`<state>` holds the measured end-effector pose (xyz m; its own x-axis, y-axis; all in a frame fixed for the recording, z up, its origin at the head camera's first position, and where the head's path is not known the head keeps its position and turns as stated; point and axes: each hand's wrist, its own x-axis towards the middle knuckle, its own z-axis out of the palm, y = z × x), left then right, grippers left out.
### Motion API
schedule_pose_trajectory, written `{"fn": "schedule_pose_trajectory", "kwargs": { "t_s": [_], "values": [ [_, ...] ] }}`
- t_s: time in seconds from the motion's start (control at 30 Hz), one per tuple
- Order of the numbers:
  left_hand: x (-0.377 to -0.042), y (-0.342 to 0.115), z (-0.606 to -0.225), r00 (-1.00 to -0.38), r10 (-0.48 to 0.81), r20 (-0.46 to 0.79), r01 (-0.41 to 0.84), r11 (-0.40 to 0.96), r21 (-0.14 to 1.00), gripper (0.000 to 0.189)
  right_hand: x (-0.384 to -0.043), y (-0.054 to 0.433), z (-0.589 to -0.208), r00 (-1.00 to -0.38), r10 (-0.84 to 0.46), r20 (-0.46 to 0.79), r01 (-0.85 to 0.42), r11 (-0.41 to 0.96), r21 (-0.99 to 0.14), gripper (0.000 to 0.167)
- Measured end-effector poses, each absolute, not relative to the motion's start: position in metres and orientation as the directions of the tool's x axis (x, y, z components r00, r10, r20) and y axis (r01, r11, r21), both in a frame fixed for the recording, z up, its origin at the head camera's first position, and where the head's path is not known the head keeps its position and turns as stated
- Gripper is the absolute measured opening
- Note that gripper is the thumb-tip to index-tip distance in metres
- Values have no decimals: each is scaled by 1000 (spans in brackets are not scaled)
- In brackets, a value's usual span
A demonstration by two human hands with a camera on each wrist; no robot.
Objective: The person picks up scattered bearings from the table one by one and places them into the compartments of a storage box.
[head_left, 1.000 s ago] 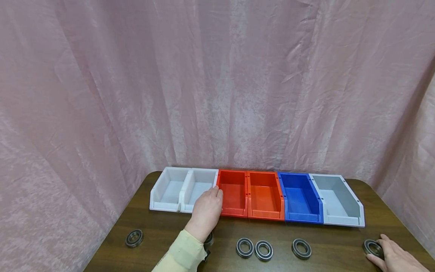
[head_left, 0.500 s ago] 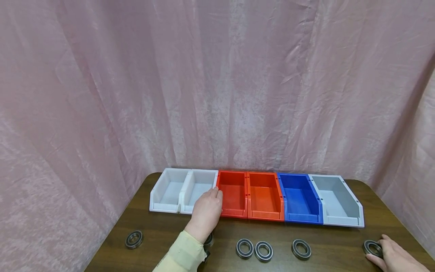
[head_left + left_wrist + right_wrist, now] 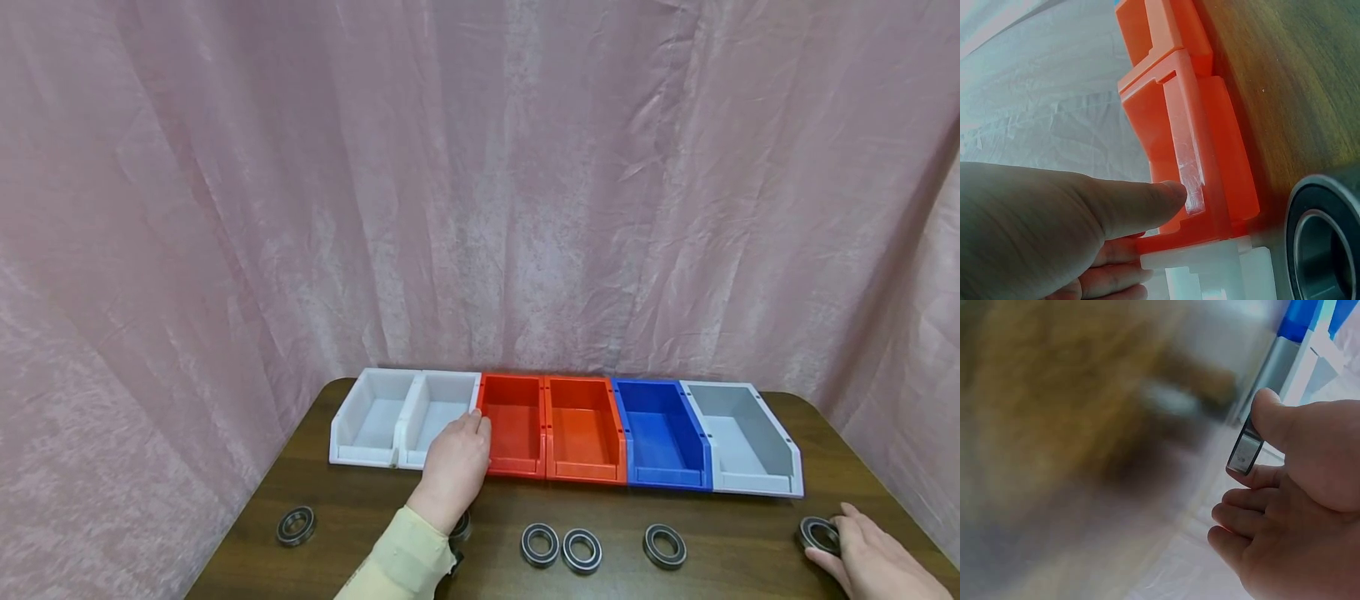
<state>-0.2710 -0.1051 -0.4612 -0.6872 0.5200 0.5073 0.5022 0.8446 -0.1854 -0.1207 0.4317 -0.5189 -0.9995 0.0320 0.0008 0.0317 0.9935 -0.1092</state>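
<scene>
My right grip [image 3: 879, 554] pinches its bearing [image 3: 807, 532], just tipped up near the right edge of the tabletop [image 3: 750, 546]: that one's picked. Farther, left grip [image 3: 457, 460] sits at the red bin's [image 3: 517, 467] front-left corner; can't tell if clamped.

Bearings [image 3: 540, 563] are silver and black, bins [image 3: 669, 479] white, red, orange, blue and grey, the curtain [image 3: 480, 183] pink.

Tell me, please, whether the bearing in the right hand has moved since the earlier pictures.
Yes, slightly: in the head view, the bearing in the right hand now sits a little higher, nearer the grey bin.
</scene>
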Motion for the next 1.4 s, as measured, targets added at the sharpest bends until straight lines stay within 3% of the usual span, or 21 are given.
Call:
{"fn": "schedule_pose_trajectory", "kwargs": {
  "t_s": [0.1, 0.17, 0.57, 0.8, 1.1, 1.4],
  "values": [
    [-271, -106, -461, -690, 519, 504, 500, 846, -187, 48, -119, 424, -512, -994, -2, 109, -12, 996, -90, 48],
    [-271, -106, -460, -691, 519, 504, 500, 846, -185, 48, -118, 418, -504, -990, -5, 138, -17, 996, -85, 45],
    [-272, -106, -463, -678, 517, 522, 502, 845, -186, 50, -122, 396, -477, -965, -32, 260, -61, 993, -105, 40],
    [-271, -107, -464, -701, 516, 493, 501, 848, -175, 51, -131, 385, -474, -899, -92, 427, -155, 981, -115, 45],
    [-271, -105, -465, -694, 519, 499, 504, 845, -177, 51, -145, 370, -463, -900, -104, 423, -159, 983, -96, 39],
    [-270, -105, -463, -704, 508, 497, 502, 850, -157, 53, -164, 362, -463, -844, -155, 513, -208, 977, -48, 45]
  ]
}}
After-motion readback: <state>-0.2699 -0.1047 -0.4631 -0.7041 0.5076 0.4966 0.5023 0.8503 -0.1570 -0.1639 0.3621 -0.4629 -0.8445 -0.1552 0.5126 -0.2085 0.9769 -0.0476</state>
